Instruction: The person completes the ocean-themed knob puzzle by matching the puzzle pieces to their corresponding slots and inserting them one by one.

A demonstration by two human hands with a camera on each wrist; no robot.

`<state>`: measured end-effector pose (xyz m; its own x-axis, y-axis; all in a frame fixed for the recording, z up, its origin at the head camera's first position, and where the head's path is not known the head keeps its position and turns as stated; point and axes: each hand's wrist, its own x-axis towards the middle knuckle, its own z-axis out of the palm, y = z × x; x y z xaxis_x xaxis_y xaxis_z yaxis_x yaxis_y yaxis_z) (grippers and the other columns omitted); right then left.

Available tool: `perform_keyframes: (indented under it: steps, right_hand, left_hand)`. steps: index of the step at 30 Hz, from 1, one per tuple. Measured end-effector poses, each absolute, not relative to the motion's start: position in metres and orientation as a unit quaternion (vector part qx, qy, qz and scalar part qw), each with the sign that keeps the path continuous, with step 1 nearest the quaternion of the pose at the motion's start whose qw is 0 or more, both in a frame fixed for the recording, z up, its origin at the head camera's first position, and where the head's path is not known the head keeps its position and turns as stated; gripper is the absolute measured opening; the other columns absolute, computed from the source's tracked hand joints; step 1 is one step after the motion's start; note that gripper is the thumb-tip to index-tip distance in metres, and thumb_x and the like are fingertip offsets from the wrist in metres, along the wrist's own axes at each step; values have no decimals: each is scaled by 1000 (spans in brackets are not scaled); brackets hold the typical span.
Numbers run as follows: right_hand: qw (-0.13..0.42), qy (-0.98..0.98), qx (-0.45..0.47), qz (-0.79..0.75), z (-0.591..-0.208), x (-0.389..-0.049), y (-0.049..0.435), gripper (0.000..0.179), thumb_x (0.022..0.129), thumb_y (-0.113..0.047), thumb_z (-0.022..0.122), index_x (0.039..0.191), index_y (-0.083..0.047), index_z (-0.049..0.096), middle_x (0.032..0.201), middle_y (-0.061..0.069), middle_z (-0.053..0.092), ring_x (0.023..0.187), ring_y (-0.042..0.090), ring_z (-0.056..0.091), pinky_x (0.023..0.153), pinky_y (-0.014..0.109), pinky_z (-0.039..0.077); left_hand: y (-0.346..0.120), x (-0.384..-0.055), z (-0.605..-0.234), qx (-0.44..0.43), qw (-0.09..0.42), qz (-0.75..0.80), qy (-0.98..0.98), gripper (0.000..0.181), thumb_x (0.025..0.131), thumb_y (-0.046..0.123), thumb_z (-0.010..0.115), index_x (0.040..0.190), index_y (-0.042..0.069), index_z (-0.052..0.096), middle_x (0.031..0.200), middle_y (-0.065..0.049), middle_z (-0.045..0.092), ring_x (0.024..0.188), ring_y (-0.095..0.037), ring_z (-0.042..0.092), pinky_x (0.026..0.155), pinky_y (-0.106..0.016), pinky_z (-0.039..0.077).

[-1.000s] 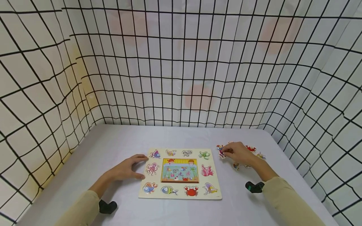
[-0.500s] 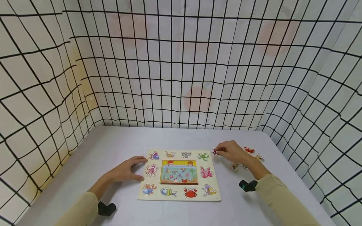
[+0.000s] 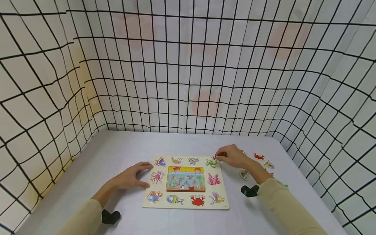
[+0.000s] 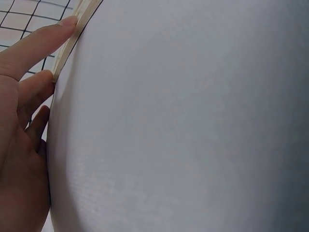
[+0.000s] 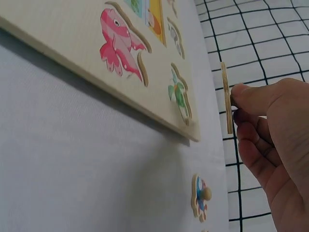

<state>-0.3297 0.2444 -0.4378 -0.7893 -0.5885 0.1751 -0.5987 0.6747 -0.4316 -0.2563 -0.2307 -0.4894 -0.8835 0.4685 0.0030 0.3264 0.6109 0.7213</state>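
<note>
A wooden puzzle board (image 3: 155, 187) printed with sea animals lies flat on the table. At its left edge my left hand (image 3: 129, 176) rests with spread fingers, the fingertips touching the board's side; in the left wrist view, fingers (image 4: 43, 41) meet the pale board edge (image 4: 72, 43). Over the board's far right corner, near the green turtle recess (image 5: 178, 96), my right hand (image 3: 233, 156) pinches a small wooden puzzle piece (image 5: 227, 104) between thumb and fingers. That piece appears edge-on in the right wrist view, raised above the board. Its picture is mostly hidden.
Right of the board lie several loose puzzle pieces, among them a red crab piece (image 3: 258, 156), a yellowish piece (image 3: 268, 164) and a blue-and-red piece with a round knob (image 5: 199, 195). A black grid (image 3: 188, 71) on white walls encloses the table.
My right hand has moved left with the puzzle piece, from the loose pieces to the board's far right corner. My left hand has stayed at the board's left edge.
</note>
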Motion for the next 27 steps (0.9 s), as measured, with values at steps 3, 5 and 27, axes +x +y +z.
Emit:
perform_keyframes:
  steps: [3, 5, 27]
  right_hand:
    - [10, -910, 337, 241, -437, -332, 237, 7, 100, -13, 71, 101, -11, 77, 82, -11, 65, 71, 9, 53, 63, 26, 48]
    - [11, -907, 344, 242, -436, -334, 232, 7, 100, -13, 70, 100, -12, 77, 82, -12, 65, 71, 9, 53, 63, 27, 48]
    - [1, -894, 383, 234, -435, -352, 171, 8, 100, -18, 71, 97, -15, 77, 80, -13, 65, 67, 7, 55, 63, 26, 51]
  left_hand:
    - [-230, -257, -489, 219, 94, 380, 894, 83, 80, 36, 90, 150, 8, 55, 159, -19, 40, 149, -49, 26, 116, -72, 17]
    - [-230, -258, -488, 217, 95, 379, 894, 83, 80, 36, 90, 150, 8, 54, 159, -18, 40, 149, -48, 26, 116, -72, 17]
    - [-232, -259, -494, 208, 96, 386, 894, 85, 78, 35, 91, 150, 9, 55, 159, -17, 40, 149, -49, 24, 116, -73, 16]
